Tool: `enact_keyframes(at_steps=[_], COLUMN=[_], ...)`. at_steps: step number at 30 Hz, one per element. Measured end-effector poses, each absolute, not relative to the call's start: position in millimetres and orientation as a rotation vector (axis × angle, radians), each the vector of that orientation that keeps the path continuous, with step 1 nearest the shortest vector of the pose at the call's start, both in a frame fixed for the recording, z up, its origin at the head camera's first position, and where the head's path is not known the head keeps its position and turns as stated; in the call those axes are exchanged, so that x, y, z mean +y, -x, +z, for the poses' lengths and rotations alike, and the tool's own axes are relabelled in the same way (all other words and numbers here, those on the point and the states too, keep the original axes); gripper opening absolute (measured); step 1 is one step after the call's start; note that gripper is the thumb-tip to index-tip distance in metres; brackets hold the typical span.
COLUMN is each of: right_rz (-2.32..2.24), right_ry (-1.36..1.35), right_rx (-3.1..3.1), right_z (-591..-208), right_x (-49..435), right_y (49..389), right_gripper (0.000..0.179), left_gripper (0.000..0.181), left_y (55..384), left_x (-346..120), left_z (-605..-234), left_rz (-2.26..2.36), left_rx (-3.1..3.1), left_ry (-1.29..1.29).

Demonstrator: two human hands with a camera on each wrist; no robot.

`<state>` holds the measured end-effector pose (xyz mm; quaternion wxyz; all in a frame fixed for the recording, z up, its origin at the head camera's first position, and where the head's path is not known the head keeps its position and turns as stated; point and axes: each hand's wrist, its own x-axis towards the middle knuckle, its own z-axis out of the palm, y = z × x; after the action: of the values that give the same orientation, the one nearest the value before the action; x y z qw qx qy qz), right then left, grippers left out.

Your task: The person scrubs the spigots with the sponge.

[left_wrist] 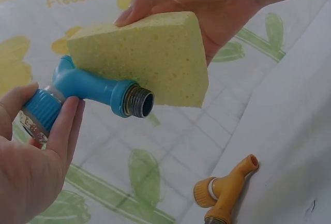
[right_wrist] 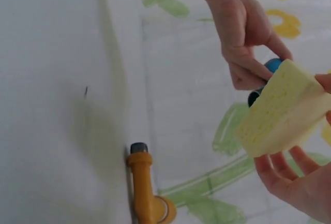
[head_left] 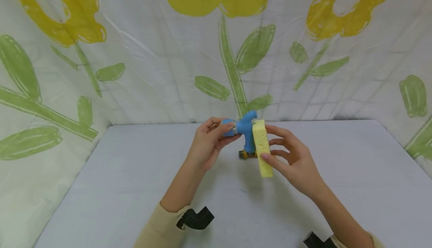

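Note:
My left hand (head_left: 212, 141) grips a blue faucet (head_left: 248, 130) by its ribbed round knob, thumb on one side and fingers on the other. The faucet is held up above the table, its threaded metal end showing in the left wrist view. A yellow sponge block (head_left: 262, 148) is held by my right hand (head_left: 293, 160), thumb on the near side and fingertips along the right edge. The sponge's broad face lies right against the faucet body (left_wrist: 95, 87). In the right wrist view the sponge (right_wrist: 282, 113) hides most of the faucet.
An orange faucet (left_wrist: 227, 188) lies on the white table (head_left: 135, 188), behind and below the blue one. A white sheet (head_left: 145, 72) with painted yellow flowers and green leaves hangs behind the table. Black wrist mounts (head_left: 199, 218) sit on both sleeves.

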<state>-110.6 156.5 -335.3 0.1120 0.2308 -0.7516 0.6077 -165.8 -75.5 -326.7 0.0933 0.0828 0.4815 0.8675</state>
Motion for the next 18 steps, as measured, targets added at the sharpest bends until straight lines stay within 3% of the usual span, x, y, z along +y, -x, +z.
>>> enact_keyframes(at_steps=[18], right_rz=[1.735], right_ry=[-0.716], right_rx=[-2.144], right_z=[-338.7], right_x=[156.4], right_y=[110.7], right_gripper=[0.069], left_gripper=[0.019], left_y=[164.5], left_x=[-73.6], left_z=[-327.6], left_rz=[2.534], left_rx=[1.446], left_ry=[-0.275])
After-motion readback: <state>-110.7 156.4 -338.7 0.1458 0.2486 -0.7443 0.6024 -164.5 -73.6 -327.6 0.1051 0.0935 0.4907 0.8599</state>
